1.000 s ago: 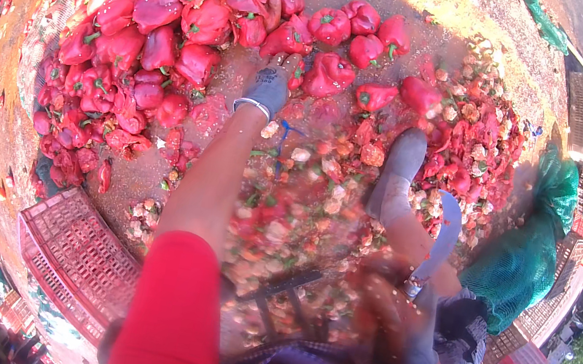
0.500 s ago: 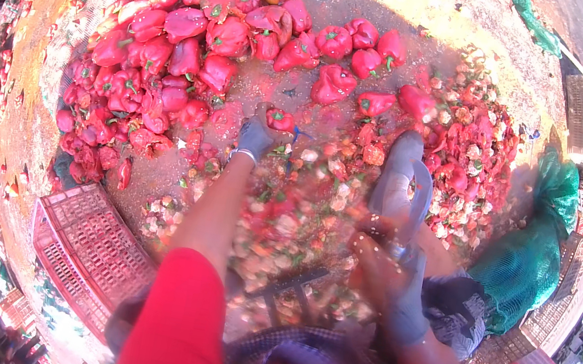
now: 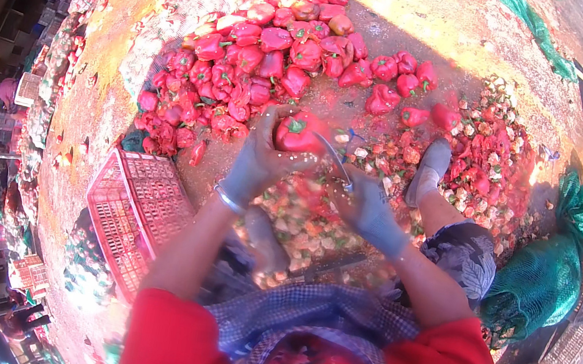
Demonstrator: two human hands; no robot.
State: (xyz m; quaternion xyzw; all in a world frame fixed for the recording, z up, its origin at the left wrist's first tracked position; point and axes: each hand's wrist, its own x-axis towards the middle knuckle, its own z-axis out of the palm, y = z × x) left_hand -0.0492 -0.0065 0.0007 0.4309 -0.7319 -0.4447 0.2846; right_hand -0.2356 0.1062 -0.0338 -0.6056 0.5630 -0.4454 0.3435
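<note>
My left hand, in a grey glove with bare-looking fingertips, is wrapped round a red bell pepper held above the ground. Its green stem points to the left. From the right, my right hand, also gloved, grips a knife whose thin curved blade reaches the pepper's right side. Motion blurs the right fingers and that edge of the pepper; I cannot tell how deep the blade sits. Beneath both hands lie pepper cores and scraps.
A large heap of red bell peppers lies beyond my left hand. More cores and torn pieces are piled at right. A pink plastic crate stands at left, a green mesh sack at right. My shoe rests beside the scraps.
My left hand has lifted a pepper off the ground and brought it nearer to me. My right hand has come from beside my right leg to the pepper with the knife. The view has shifted.
</note>
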